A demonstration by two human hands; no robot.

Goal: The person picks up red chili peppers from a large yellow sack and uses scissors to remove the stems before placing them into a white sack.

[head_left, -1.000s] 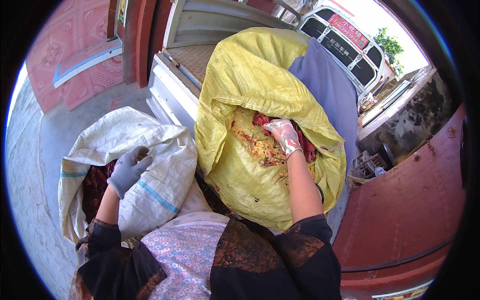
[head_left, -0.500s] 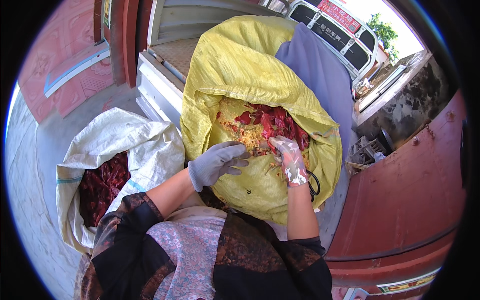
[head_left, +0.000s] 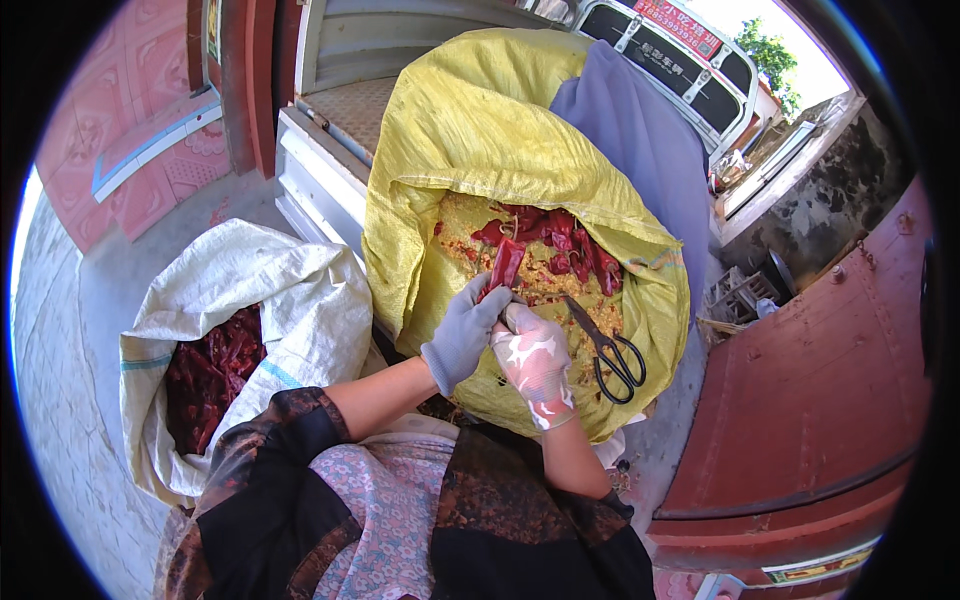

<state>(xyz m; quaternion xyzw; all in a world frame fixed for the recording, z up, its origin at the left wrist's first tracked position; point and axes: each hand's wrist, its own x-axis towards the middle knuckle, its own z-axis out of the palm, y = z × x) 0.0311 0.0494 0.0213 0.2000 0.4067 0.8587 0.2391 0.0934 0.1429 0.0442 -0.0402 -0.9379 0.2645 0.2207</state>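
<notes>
A dried red chili pepper [head_left: 507, 262] stands up from my left hand [head_left: 462, 335], which wears a grey glove and is closed round its lower part. Pressed up beside it, my right hand [head_left: 535, 360], in a white and pink patterned glove, is closed at the pepper's lower end; its fingertips are partly hidden. Both hands are over the yellow woven sack [head_left: 470, 110]. Further dried red chilies [head_left: 565, 240] lie on it among yellow seeds and red bits. Black-handled scissors [head_left: 607, 350] lie to the right of my right hand, blades pointing away.
On the left stands a white woven sack [head_left: 315, 290] with its mouth open, holding dark red dried chilies [head_left: 215, 375]. A purple-grey cloth [head_left: 640, 120] hangs behind the yellow sack. A truck bed [head_left: 345, 110] is at the back, a red metal panel [head_left: 800, 370] on the right.
My right hand has moved left and nearer to me, meeting my left hand. A chili pepper now stands in my left hand. The scissors, mostly hidden before, now show fully.
</notes>
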